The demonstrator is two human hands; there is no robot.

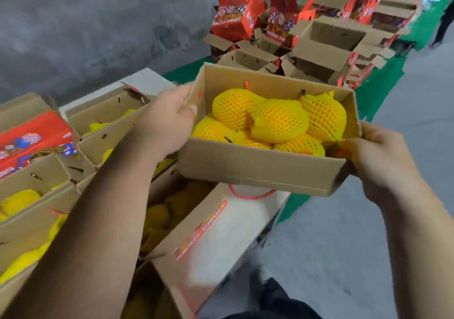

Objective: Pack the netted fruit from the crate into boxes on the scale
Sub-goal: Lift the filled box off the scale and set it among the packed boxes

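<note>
A filled box (258,169) is in the air between both hands, so the step looks like moving a packed box off, or onto, the scale; no scale can be made out in this view, so which one cannot be told. The next move calls for a level carry to a free spot and a flat set-down, since the netted fruit (277,122) is heaped to the rim and could roll out if the box tips.

Nearest, below the forearms, lies a long open carton (196,240) with more fruit in shadow inside it, probably the supply crate.

The right hand (383,164) holds the box's right end, thumb curled over the rim by the fruit and fingers wrapped under the corner. The left hand (169,124) grips the left end wall, thumb hooked inside the rim, fingers out of sight behind the cardboard. Both are closed firmly on the box. A red cord handle (253,194) hangs under it.

To the left, packed boxes (105,132) stand side by side, one with a red printed lid (32,142).

Farther off, empty boxes (326,41) and red cartons are stacked on a green sheet (383,85).
</note>
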